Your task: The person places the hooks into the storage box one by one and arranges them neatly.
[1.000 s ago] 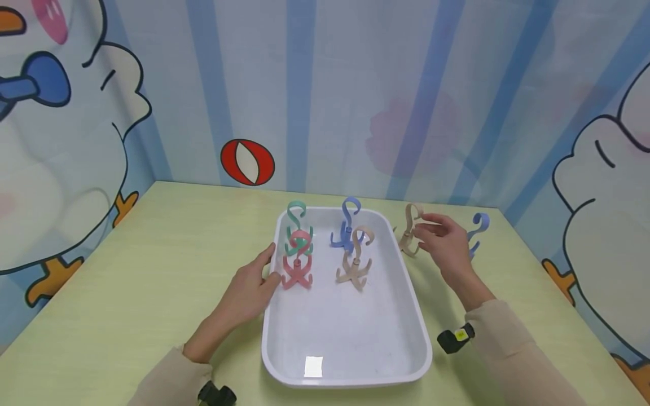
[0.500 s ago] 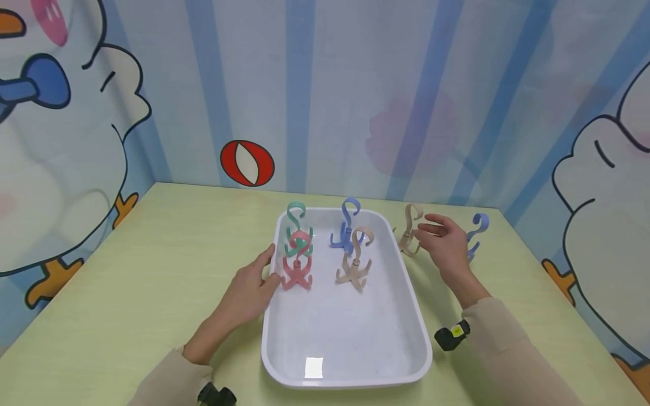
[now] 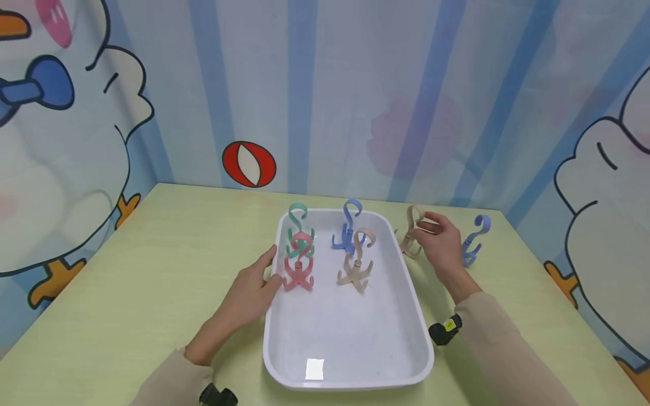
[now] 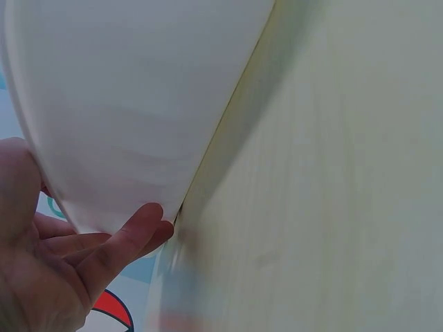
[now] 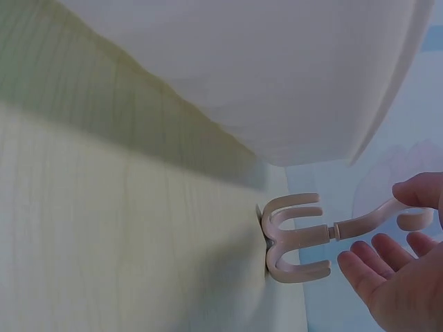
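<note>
My left hand (image 3: 252, 290) holds the left rim of a white tray (image 3: 350, 338); in the left wrist view its fingers (image 4: 114, 259) lie against the tray's outer wall. My right hand (image 3: 440, 245) is around the upper part of a beige multi-prong hook (image 5: 304, 238) standing on the table beside the tray. The thumb overlaps the hook's curved stem in the right wrist view, while the other fingers (image 5: 367, 266) are extended and apart from it. In the tray stand a green hook (image 3: 297, 211), a pink hook (image 3: 298, 276), a blue hook (image 3: 348, 234) and another beige hook (image 3: 356, 270).
A second blue hook (image 3: 473, 239) stands on the yellow table (image 3: 167, 270), just right of my right hand. Behind the table hangs a striped blue backdrop (image 3: 345, 101) with cartoon figures. Dark wrist cameras show at both sleeves.
My right hand has shifted slightly left, bringing its fingers closer to the beige hook and uncovering more of the blue one. The left hand, tray and hooks stay put.
</note>
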### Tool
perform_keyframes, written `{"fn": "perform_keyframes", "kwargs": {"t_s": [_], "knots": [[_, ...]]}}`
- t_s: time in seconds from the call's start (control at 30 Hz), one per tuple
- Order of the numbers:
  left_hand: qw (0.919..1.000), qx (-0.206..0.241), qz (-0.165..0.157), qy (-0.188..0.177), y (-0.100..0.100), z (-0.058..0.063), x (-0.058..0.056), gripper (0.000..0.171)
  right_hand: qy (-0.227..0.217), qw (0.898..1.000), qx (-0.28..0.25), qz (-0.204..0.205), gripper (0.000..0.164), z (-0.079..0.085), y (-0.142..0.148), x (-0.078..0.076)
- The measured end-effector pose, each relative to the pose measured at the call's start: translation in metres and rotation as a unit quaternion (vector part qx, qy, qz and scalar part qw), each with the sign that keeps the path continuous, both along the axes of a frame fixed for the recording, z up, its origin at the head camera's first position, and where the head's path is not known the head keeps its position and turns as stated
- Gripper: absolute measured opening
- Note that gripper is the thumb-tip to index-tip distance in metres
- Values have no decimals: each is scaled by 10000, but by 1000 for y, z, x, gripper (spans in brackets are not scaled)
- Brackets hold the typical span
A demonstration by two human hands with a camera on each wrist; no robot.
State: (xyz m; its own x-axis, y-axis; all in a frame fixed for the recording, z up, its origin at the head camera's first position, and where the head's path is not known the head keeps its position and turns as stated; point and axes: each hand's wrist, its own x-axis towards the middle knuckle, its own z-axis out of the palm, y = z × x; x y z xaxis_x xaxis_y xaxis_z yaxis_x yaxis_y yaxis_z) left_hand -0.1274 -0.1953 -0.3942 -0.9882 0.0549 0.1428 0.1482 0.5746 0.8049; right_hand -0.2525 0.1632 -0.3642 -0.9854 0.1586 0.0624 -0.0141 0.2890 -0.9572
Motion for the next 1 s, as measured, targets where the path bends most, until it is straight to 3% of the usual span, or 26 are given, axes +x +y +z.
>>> {"fn": "perform_keyframes", "kwargs": {"t_s": [1.0], "knots": [[9999,-110,63,29,0,-3,-2,68,-115,9996,238,-59,66,2,-7,-15]]}}
